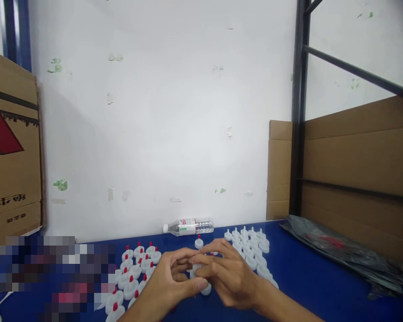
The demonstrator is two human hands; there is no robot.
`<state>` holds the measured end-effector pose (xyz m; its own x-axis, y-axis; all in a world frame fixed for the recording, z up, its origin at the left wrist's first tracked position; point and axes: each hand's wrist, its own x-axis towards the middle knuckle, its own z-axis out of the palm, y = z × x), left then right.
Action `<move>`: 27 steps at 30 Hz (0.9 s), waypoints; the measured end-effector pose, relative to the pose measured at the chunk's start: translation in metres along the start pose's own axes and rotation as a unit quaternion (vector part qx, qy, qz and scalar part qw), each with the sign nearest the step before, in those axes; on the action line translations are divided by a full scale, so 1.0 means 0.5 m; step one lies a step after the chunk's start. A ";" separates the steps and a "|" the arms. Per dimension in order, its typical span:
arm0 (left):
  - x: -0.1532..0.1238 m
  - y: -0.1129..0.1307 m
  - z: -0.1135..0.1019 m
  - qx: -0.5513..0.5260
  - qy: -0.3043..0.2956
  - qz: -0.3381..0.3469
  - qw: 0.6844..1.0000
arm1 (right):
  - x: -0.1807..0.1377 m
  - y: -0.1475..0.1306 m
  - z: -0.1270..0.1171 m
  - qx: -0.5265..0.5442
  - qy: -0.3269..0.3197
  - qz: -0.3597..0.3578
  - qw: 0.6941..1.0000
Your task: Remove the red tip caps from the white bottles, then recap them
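My left hand [171, 277] and my right hand [230, 275] meet low in the middle of the head view. Their curled fingers close around a white nozzle cap [197, 267], mostly hidden by the fingers. Just below them another white cap [206, 290] shows on the blue table. To the left stand several white nozzle caps with red tips [130, 288]. On the right, rows of white nozzle caps [250, 246] stand with plain white tips. A single red-tipped cap [199, 243] is upright just beyond my hands.
A clear plastic bottle [190, 226] lies on its side against the wall. Grey plastic bags [342, 255] lie on the blue table [290, 268] at right. Cardboard [359, 165] and a dark metal frame [298, 112] stand there. A printed carton [13, 152] borders the left; a pixelated area lies below it.
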<state>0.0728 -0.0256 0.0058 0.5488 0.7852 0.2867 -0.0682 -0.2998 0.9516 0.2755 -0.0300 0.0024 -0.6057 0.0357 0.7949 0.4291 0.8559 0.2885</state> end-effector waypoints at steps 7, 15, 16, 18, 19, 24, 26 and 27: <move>0.000 -0.020 -0.004 -0.018 -0.032 -0.035 0.999 | -0.003 -0.011 0.008 -0.011 0.003 0.001 1.000; -0.004 -0.026 0.000 -0.027 0.003 -0.020 0.999 | 0.007 -0.020 0.000 -0.013 0.011 -0.010 1.000; -0.003 -0.024 0.001 -0.024 -0.004 -0.023 0.999 | 0.008 -0.020 0.000 -0.013 0.010 -0.007 1.000; -0.002 -0.019 0.001 -0.010 -0.020 -0.027 0.999 | 0.009 -0.019 -0.001 -0.005 0.007 -0.003 1.000; -0.001 -0.017 0.000 0.008 -0.022 -0.023 0.999 | 0.009 -0.016 -0.002 0.001 0.003 -0.001 1.000; -0.005 -0.017 -0.037 0.369 0.083 0.117 0.918 | 0.000 0.037 -0.013 -0.018 -0.018 0.086 0.996; -0.003 -0.020 -0.068 0.541 0.085 0.171 0.819 | -0.010 0.073 -0.022 -0.053 -0.027 0.193 0.979; 0.000 -0.022 -0.084 0.596 0.067 0.166 0.783 | -0.016 0.092 -0.028 -0.064 -0.045 0.252 0.965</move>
<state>0.0385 0.0005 -0.0001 0.5683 0.5831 0.5806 0.6814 -0.7290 0.0652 0.3094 0.0018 0.0166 -0.3518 0.4797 0.8038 0.7600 0.6477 -0.0539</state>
